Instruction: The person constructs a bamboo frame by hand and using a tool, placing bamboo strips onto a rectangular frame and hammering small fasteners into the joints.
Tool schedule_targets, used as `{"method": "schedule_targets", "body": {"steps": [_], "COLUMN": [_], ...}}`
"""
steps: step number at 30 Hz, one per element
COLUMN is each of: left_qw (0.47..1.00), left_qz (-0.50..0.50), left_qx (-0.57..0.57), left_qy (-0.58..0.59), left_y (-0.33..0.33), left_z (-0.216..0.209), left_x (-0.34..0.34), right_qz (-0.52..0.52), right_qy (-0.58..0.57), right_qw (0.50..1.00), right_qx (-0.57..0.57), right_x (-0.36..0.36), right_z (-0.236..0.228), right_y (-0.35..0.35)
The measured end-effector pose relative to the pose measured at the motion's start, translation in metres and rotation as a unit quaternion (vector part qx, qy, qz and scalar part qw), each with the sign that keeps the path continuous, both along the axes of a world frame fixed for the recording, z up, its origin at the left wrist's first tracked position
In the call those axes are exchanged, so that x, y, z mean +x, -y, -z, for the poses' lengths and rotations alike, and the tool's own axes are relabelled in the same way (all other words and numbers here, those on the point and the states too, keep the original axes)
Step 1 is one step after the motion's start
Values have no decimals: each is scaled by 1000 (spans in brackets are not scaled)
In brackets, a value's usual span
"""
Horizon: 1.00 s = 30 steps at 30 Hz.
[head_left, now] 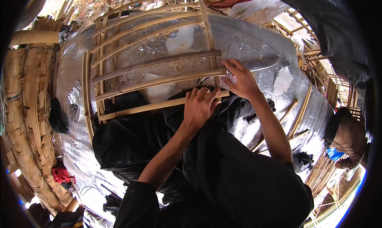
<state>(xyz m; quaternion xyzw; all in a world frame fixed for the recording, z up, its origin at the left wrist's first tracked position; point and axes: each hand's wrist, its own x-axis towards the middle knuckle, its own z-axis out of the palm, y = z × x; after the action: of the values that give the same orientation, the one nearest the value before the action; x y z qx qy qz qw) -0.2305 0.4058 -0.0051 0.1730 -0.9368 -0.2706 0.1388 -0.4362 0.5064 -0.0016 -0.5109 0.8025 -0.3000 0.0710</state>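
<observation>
Frame: right there in front of the person lies a bamboo frame (208, 27), slats running crosswise between uprights, its near side over the black-clothed legs (131, 144).
Near slat: the closest slat (147, 109) crosses the black cloth, its right end just past the left hand (199, 104).
Left hand: bent, fingers laid close together over that slat near its right end; from here I cannot tell whether it grips all round.
Right hand: the right hand (240, 80) is spread, thumb and forefinger apart about the right end of the second slat (159, 83).
Grey strip: a blade-shaped strip (264, 64) points away to the right, just beyond the right hand; I cannot tell what it is made of.
Underneath: a crinkled silver sheet (254, 31), shining hard in the light.
Left side: bamboo poles (26, 120), a black cloth (58, 117), a red cloth (61, 174).
Right side: loose sticks (301, 110), and farther off another person (350, 136) in brown.
</observation>
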Motion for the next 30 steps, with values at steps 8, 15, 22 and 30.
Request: {"method": "schedule_targets", "body": {"steps": [8,15,22,30], "left_qw": [986,993,996,995], "left_qz": [-74,-44,11,34], "left_qx": [128,-111,-67,3], "left_qy": [79,-3,56,89], "left_y": [31,67,87,91], "left_z": [-6,-6,6,0], "left_x": [-5,-40,-49,-53], "right_qz": [-37,-66,-73,-72], "right_qy": [24,54,72,117], "right_qw": [999,996,995,990], "right_qx": [9,30,14,7], "right_x": [-6,-11,-12,-12], "right_z": [26,15,19,16], "right_y": [-3,-1,-3,-4]}}
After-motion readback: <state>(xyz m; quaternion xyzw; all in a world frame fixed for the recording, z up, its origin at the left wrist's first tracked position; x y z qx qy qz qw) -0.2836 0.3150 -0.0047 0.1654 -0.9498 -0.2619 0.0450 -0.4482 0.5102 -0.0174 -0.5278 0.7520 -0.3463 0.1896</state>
